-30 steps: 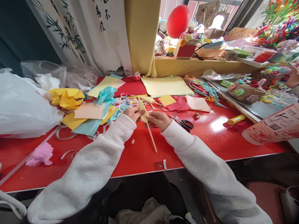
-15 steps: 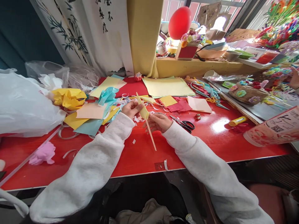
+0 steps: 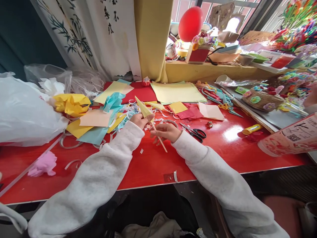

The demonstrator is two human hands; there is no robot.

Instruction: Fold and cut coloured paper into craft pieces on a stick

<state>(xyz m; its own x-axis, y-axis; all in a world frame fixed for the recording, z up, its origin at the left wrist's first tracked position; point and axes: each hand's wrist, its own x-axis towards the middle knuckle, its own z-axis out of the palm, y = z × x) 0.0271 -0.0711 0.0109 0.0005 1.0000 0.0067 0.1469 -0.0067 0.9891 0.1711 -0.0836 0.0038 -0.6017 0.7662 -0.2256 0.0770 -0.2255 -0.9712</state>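
Observation:
My left hand (image 3: 140,121) pinches a yellow folded paper piece (image 3: 141,107), pointed at its upper left end. Out of the lower end of that paper runs a thin pale pink stick (image 3: 162,144), slanting down to the right above the table. Around this stick, just below the paper, the fingers of my right hand (image 3: 169,133) are closed. Black-handled scissors (image 3: 198,134) lie on the table right of my right hand. Small paper scraps and curled strips lie behind both hands.
On the red table (image 3: 153,172), coloured paper sheets (image 3: 178,92) lie at the back. A white plastic bag (image 3: 27,112) and a pink crumpled paper (image 3: 43,164) are at the left. A printed cup (image 3: 287,135), a yellow tube (image 3: 252,129) and a flowered basket (image 3: 262,99) stand or lie right.
The yellow paper has tilted, its tip swinging left, and my left hand now grips it lower, near the stick. My right hand has shifted from the paper onto the stick.

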